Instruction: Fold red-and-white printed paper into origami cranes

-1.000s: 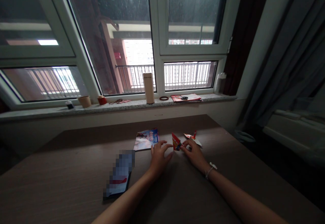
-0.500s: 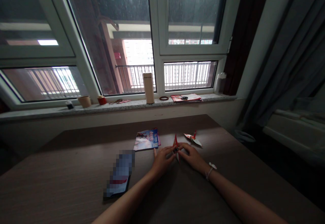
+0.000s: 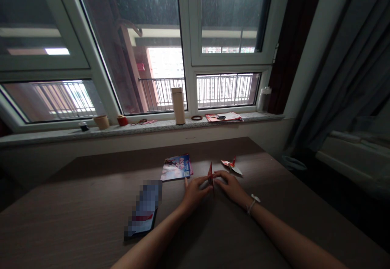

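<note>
Between my two hands a red folded paper piece stands on edge, looking narrow with a pointed top. My left hand pinches it from the left with thumb and fingers. From the other side my right hand grips it with bent fingers, a bracelet around that wrist. The paper's middle is partly hidden by fingertips. Just beyond my right hand lies a red and white paper crane, wings spread.
A phone with a blurred screen lies left of my left forearm on the brown table. Printed papers lie farther back. The windowsill carries a beige flask, cups, scissors on red paper and a clear bottle.
The folded paper has turned and narrowed between my fingers, so it now shows nearly edge-on. Both hands stay in almost the same place.
</note>
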`<action>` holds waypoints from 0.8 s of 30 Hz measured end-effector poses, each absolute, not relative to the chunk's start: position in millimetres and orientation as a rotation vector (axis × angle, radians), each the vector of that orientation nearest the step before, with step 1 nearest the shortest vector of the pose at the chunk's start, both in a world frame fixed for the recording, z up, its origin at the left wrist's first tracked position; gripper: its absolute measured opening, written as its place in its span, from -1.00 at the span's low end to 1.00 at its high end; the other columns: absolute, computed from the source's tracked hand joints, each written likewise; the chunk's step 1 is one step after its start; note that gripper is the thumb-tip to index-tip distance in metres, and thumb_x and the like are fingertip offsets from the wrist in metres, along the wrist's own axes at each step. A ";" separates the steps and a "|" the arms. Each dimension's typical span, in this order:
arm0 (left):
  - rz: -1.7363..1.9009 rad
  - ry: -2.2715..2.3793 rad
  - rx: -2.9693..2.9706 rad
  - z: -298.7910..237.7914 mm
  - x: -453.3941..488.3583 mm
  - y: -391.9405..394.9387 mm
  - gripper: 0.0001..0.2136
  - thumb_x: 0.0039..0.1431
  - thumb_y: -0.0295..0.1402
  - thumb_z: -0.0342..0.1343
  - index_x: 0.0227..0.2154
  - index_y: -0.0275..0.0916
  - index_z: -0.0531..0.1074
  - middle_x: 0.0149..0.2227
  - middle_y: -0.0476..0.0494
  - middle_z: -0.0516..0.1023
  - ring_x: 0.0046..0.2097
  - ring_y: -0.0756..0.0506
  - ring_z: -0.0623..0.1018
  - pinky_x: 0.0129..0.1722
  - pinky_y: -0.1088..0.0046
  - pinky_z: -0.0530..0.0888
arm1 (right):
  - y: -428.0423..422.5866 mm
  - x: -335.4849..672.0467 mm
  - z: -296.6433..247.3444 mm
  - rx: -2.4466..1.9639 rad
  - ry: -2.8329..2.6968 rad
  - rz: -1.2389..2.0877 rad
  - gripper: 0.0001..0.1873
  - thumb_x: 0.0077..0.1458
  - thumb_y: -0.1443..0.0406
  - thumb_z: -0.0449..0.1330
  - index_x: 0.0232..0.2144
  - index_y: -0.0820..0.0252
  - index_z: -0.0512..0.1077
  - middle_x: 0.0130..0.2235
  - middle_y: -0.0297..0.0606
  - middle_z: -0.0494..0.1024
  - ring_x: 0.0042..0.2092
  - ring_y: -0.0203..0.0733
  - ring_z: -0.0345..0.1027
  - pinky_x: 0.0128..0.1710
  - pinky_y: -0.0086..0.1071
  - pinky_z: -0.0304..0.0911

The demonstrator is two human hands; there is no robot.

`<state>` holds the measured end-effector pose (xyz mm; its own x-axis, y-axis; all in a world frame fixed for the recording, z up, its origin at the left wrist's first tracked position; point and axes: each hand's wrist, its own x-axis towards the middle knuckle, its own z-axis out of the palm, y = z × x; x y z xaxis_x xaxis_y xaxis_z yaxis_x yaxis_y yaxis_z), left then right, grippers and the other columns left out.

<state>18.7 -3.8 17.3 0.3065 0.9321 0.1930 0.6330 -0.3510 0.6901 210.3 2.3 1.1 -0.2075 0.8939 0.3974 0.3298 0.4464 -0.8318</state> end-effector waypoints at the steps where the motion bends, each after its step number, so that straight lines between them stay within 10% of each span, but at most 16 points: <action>1: 0.800 1.392 2.081 16.9 18.9 -3.3 -0.62 0.10 -0.23 0.15 0.02 0.02 0.44 0.05 -0.06 0.53 0.12 -0.24 0.42 0.24 -0.16 -0.34 | 2.8 210.5 0.5 -1.059 -1.763 0.741 -0.81 0.10 0.26 0.14 -0.23 0.13 0.49 -0.09 -0.22 0.52 0.02 -0.12 0.34 0.13 -0.20 0.15; 24: 0.838 1.380 2.064 10.4 18.0 0.1 -0.60 0.06 -0.19 0.19 0.01 0.03 0.45 0.04 -0.05 0.53 0.12 -0.22 0.42 0.22 -0.17 -0.39 | 1.5 207.4 7.2 -1.088 -1.691 0.790 -0.68 0.05 0.20 0.22 -0.13 0.18 0.45 -0.12 -0.19 0.57 -0.01 -0.09 0.40 0.08 -0.18 0.22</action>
<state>18.0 0.1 10.4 0.2912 0.9337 0.2084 0.6155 -0.3496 0.7064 207.4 1.5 7.2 -0.1616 0.9173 0.3638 0.3092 0.3972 -0.8641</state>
